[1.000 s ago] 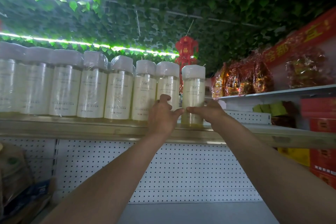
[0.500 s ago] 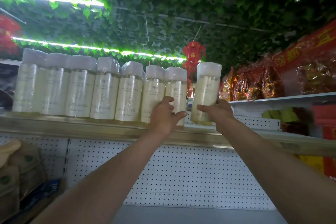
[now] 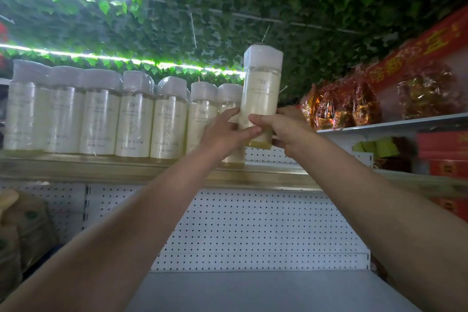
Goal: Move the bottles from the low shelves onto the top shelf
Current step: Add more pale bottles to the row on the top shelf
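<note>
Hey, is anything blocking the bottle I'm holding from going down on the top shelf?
Nothing visible does. The bottle, in the right hand, hangs over bare top shelf right of the standing row.

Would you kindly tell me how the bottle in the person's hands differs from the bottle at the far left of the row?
The held bottle is lifted clear of the top shelf; the far-left bottle stands on it. The held bottle tilts slightly, while the far-left bottle stands upright. The right hand grips the held bottle and the left hand touches it; nothing touches the far-left bottle. Both have white caps, pale labels and clear wrap.
</note>
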The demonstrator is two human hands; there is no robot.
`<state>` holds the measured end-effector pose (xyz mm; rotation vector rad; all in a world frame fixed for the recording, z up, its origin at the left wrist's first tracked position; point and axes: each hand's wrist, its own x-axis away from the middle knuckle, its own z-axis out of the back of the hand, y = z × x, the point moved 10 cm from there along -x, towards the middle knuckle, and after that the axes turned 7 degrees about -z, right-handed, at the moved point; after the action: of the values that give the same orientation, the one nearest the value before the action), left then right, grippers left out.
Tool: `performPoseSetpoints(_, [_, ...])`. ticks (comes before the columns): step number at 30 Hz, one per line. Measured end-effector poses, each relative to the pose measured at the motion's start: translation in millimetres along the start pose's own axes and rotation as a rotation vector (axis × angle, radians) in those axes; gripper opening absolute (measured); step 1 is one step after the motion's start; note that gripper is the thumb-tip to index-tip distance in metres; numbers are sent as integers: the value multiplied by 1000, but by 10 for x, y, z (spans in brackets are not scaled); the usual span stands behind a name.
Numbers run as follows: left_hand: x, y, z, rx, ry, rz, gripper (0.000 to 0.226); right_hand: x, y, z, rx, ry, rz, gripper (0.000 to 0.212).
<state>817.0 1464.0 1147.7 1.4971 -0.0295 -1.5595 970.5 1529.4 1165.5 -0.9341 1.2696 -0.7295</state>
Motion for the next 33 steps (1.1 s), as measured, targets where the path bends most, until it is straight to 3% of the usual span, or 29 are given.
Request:
performPoseSetpoints(9, [220, -365, 232, -55, 10, 107, 87, 185, 347, -394, 0, -241, -118, 28])
performPoseSetpoints(16, [260, -521, 270, 28, 7, 166, 80, 204, 404, -488, -2, -255, -136, 31])
performPoseSetpoints(33, [56, -521, 295, -96, -17, 141, 85, 62, 362, -518, -33, -250, -109, 27])
